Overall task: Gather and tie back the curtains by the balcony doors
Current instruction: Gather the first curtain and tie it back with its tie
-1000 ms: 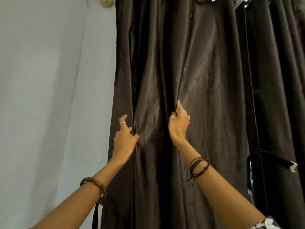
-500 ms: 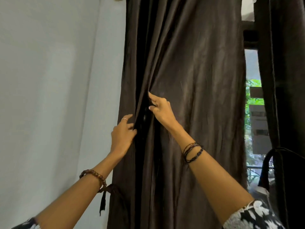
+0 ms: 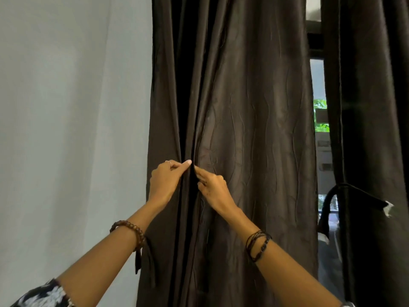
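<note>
A dark brown curtain (image 3: 254, 129) hangs in folds in front of me, next to the wall. My left hand (image 3: 164, 181) grips its left folds at about chest height, forefinger pointing right along the cloth. My right hand (image 3: 211, 188) pinches a fold right beside it; the two hands almost touch. A dark fabric tie-back strip (image 3: 148, 260) hangs at the curtain's left edge below my left wrist. A second dark curtain (image 3: 371, 129) hangs at the right, with a tie-back band (image 3: 354, 192) looped round it.
A plain pale wall (image 3: 66, 129) fills the left. Between the two curtains a narrow gap shows the balcony door glass (image 3: 322, 151) with greenery and daylight beyond.
My right hand has drawn the curtain folds leftward until it meets my left hand. The curtain has bunched toward the wall, and a gap of daylight has opened between the two curtains.
</note>
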